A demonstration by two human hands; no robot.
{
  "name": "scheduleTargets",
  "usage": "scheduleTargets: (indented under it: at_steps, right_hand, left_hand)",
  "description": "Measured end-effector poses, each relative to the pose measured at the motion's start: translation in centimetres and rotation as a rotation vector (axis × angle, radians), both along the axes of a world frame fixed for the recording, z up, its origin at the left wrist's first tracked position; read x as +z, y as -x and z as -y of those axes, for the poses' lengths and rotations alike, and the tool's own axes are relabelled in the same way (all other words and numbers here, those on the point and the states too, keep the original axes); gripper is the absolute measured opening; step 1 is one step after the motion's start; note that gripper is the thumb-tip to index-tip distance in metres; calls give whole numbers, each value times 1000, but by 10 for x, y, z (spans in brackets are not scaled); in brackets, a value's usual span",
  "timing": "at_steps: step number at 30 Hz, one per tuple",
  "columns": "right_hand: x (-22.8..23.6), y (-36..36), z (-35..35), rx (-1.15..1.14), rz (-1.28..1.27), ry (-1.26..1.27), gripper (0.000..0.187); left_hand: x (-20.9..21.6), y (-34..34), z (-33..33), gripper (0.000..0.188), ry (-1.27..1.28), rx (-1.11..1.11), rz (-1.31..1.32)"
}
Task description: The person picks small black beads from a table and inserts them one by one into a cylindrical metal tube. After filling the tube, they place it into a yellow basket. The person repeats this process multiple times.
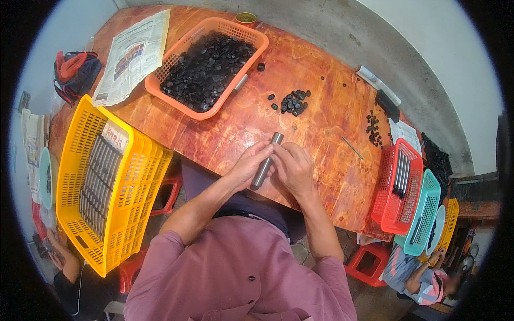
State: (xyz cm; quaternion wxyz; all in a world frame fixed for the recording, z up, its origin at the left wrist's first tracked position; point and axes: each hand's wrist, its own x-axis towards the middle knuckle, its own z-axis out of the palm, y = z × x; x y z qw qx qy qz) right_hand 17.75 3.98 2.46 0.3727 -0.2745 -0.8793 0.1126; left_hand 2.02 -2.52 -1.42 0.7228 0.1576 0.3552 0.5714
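Over the table's near edge I hold a grey metal tube (263, 170), tilted, its upper end pointing away from me. My left hand (249, 163) is closed round its left side. Bent fingers of my right hand (293, 165) press against the tube from the right; whether they also pinch a small part is hidden. Just beyond my hands lies a loose pile of small black round caps (293, 102). An orange basket (152, 85), filled with many more black pieces (209, 69), stands farther left.
Stacked yellow crates (123, 200) with metal tubes (99, 184) stand left, by a newspaper (134, 56). At right are a thin rod (352, 147), more black pieces (373, 129), a red basket (383, 206) of tubes and a teal basket (423, 214). Other people sit at both sides.
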Motion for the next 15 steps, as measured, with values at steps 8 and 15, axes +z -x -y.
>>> scheduleTargets:
  at_steps: [8, 15]
  right_hand:
    - [1, -18, -1, -49, -366, 1177, 24]
    - [-2, -22, 4, 19, -378, 1304, 23]
  left_hand:
    - [27, -14, 18, 36, 129, -220, -39]
    - [24, -17, 20, 39, 190, -318, 29]
